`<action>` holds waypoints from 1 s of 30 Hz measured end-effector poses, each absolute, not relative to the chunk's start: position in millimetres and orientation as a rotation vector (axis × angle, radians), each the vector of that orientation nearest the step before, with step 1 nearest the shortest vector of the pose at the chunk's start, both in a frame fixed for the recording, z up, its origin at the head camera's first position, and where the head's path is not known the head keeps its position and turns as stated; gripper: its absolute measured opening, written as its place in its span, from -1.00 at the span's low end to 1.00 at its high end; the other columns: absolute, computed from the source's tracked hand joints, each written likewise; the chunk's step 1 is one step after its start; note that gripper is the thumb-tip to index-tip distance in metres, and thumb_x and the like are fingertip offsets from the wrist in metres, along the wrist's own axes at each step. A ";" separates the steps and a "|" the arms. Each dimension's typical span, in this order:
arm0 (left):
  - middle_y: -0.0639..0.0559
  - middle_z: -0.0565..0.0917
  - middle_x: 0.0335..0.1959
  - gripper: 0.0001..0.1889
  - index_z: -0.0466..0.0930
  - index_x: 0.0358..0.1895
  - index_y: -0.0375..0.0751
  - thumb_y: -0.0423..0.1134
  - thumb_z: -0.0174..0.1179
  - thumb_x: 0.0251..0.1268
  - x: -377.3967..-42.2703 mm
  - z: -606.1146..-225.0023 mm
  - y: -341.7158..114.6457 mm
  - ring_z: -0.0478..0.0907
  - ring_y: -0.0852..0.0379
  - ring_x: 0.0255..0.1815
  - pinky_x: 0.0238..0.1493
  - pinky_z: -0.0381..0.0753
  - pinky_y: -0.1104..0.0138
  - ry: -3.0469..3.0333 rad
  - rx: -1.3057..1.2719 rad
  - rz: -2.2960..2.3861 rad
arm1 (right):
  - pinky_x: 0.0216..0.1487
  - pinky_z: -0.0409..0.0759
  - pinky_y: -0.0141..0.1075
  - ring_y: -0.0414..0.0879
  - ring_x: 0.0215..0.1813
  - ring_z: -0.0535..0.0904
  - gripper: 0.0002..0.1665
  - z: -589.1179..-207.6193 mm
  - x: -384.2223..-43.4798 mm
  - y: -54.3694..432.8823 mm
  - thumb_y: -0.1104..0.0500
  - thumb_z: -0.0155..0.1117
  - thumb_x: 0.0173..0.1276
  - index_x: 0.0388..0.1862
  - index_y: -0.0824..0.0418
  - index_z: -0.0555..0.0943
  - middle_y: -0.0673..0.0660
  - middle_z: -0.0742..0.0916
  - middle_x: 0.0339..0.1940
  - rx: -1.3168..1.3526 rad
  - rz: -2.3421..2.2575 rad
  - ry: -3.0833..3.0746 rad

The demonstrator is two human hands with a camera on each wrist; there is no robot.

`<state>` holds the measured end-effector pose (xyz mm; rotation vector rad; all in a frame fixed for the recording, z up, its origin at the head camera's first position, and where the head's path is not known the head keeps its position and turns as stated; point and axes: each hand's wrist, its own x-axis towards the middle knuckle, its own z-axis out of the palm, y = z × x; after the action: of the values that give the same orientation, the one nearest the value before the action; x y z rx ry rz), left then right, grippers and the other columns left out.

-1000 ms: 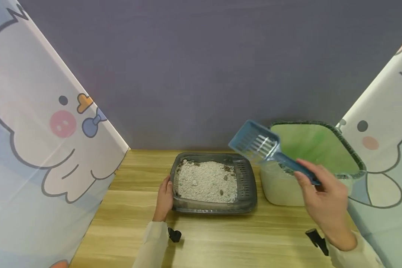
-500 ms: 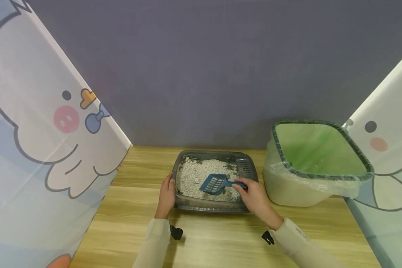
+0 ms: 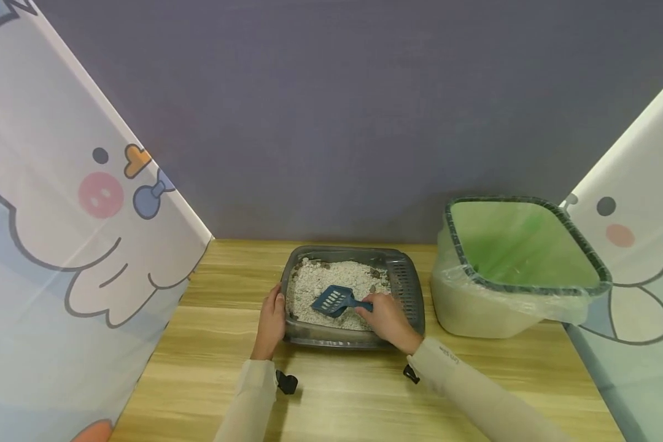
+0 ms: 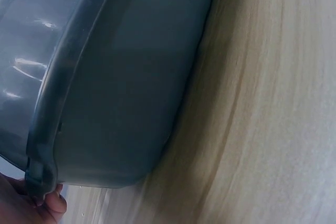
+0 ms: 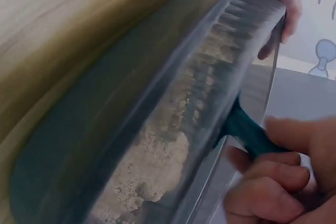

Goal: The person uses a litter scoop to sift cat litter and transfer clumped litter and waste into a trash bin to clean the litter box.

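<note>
My right hand (image 3: 387, 318) grips the handle of a blue slotted litter scoop (image 3: 334, 300), its head low over the pale litter (image 3: 331, 276) in a dark grey litter box (image 3: 349, 339). Whether the head touches the litter cannot be told. In the right wrist view, curled fingers (image 5: 268, 192) wrap the scoop's handle (image 5: 252, 132). My left hand (image 3: 271, 320) holds the box's left rim, with fingertips around the rim (image 4: 42, 171) in the left wrist view. Brown clumps (image 3: 376, 272) lie in the litter, mostly toward the back.
Right of the box stands a pale bin (image 3: 469, 312) with a dark rim and a clear plastic liner folded over it. A grey wall (image 3: 331, 123) closes off the back of the wooden table (image 3: 199, 368). Printed panels (image 3: 50, 184) flank both sides.
My right hand has brought the scoop from beside the bin down left into the litter box, then farther left over the litter. The left hand keeps its hold on the rim.
</note>
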<state>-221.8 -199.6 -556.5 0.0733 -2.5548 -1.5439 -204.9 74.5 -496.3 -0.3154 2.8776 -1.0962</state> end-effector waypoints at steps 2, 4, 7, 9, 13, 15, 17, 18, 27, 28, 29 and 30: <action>-0.34 0.27 0.30 -0.44 0.17 0.43 -0.22 0.04 -0.36 0.56 -221.5 -556.3 -200.4 0.19 -0.28 0.30 0.22 0.15 -0.15 -2.558 0.071 -1.540 | -0.74 0.19 -0.36 -0.23 -0.84 0.15 -0.70 -496.4 -205.7 74.8 0.05 0.22 0.37 -0.18 0.28 0.68 -0.04 0.43 -0.86 -0.330 -1.009 2.881; -0.35 0.27 0.30 -0.43 0.16 0.43 -0.22 0.04 -0.36 0.56 -221.0 -556.8 -201.3 0.19 -0.28 0.30 0.22 0.15 -0.15 -2.562 0.072 -1.546 | -0.74 0.20 -0.35 -0.22 -0.84 0.14 -0.73 -496.4 -208.5 75.7 0.08 0.18 0.40 -0.31 0.26 0.67 -0.03 0.41 -0.86 -0.340 -0.992 2.882; -0.36 0.25 0.29 -0.42 0.14 0.44 -0.23 0.05 -0.36 0.56 -220.8 -558.5 -201.6 0.20 -0.30 0.29 0.20 0.17 -0.17 -2.572 0.069 -1.558 | -0.74 0.20 -0.35 -0.21 -0.85 0.14 -0.73 -494.9 -216.6 78.2 0.12 0.17 0.41 -0.46 0.22 0.62 -0.01 0.40 -0.89 -0.313 -1.026 2.859; -0.35 0.26 0.29 -0.43 0.14 0.44 -0.22 0.05 -0.36 0.56 -220.9 -559.2 -201.1 0.22 -0.30 0.28 0.19 0.18 -0.17 -2.568 0.070 -1.562 | -0.72 0.20 -0.35 -0.20 -0.84 0.14 -0.69 -491.7 -224.3 79.1 0.15 0.19 0.40 -0.55 0.22 0.60 0.01 0.39 -0.89 -0.301 -1.034 2.845; -0.36 0.27 0.28 -0.44 0.16 0.43 -0.23 0.03 -0.35 0.56 -221.9 -559.6 -199.8 0.22 -0.30 0.28 0.19 0.18 -0.17 -2.551 0.062 -1.545 | -0.65 0.24 -0.32 -0.19 -0.81 0.18 -0.75 -486.8 -243.7 79.5 0.14 0.21 0.38 -0.34 0.31 0.66 0.01 0.40 -0.88 -0.278 -0.984 2.848; -0.35 0.28 0.28 -0.45 0.17 0.43 -0.22 0.03 -0.35 0.56 -222.7 -559.3 -198.9 0.22 -0.29 0.27 0.19 0.18 -0.16 -2.549 0.061 -1.549 | -0.61 0.27 -0.29 -0.18 -0.79 0.20 -0.72 -486.3 -254.7 80.2 0.14 0.22 0.38 -0.22 0.37 0.66 0.03 0.44 -0.86 -0.264 -0.956 2.849; -0.35 0.29 0.27 -0.45 0.17 0.43 -0.22 0.03 -0.35 0.56 -223.3 -559.7 -198.2 0.23 -0.28 0.27 0.19 0.19 -0.16 -2.551 0.055 -1.548 | -0.55 0.32 -0.25 -0.17 -0.76 0.24 -0.68 -486.9 -265.2 81.7 0.12 0.21 0.39 -0.13 0.39 0.65 0.07 0.50 -0.80 -0.245 -0.928 2.830; -0.35 0.29 0.27 -0.45 0.18 0.43 -0.22 0.03 -0.35 0.56 -223.5 -559.8 -198.1 0.23 -0.28 0.27 0.20 0.19 -0.15 -2.553 0.050 -1.545 | -0.50 0.34 -0.24 -0.18 -0.74 0.26 -0.66 -487.5 -270.5 82.5 0.12 0.21 0.39 -0.09 0.40 0.64 0.08 0.54 -0.75 -0.239 -0.918 2.826; -0.29 0.30 0.29 -0.47 0.20 0.42 -0.18 0.01 -0.33 0.56 -223.5 -558.9 -199.9 0.22 -0.22 0.30 0.23 0.17 -0.11 -2.542 0.034 -1.544 | -0.19 0.45 -0.14 -0.14 -0.63 0.42 -0.50 -492.1 -303.8 86.1 0.10 0.18 0.41 0.22 0.36 0.49 0.27 0.68 -0.07 -0.227 -0.938 2.727; -0.30 0.30 0.28 -0.46 0.20 0.43 -0.19 0.02 -0.33 0.56 -223.4 -558.6 -200.5 0.22 -0.22 0.30 0.23 0.18 -0.11 -2.542 0.030 -1.550 | -0.14 0.47 -0.10 -0.08 -0.51 0.52 -0.49 -492.2 -305.1 85.4 0.10 0.17 0.41 0.24 0.35 0.48 0.27 0.65 0.01 -0.237 -0.930 2.725; -0.31 0.30 0.28 -0.45 0.19 0.43 -0.20 0.03 -0.33 0.56 -223.3 -558.4 -201.2 0.23 -0.23 0.29 0.22 0.19 -0.12 -2.545 0.028 -1.553 | -0.11 0.48 -0.08 -0.04 -0.39 0.58 -0.49 -493.0 -306.3 84.7 0.10 0.16 0.42 0.25 0.33 0.47 0.26 0.64 0.05 -0.244 -0.920 2.719; -0.31 0.31 0.27 -0.44 0.18 0.43 -0.20 0.04 -0.33 0.56 -223.2 -557.9 -201.6 0.25 -0.23 0.27 0.21 0.20 -0.12 -2.546 0.023 -1.557 | -0.08 0.48 -0.06 -0.01 -0.29 0.60 -0.51 -494.3 -307.5 83.7 0.09 0.16 0.42 0.25 0.30 0.48 0.25 0.64 0.05 -0.250 -0.907 2.718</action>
<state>-223.2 -201.6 -557.9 0.0225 -2.5464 -1.5565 -307.5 83.7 -494.3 -0.2501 2.7179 -0.9070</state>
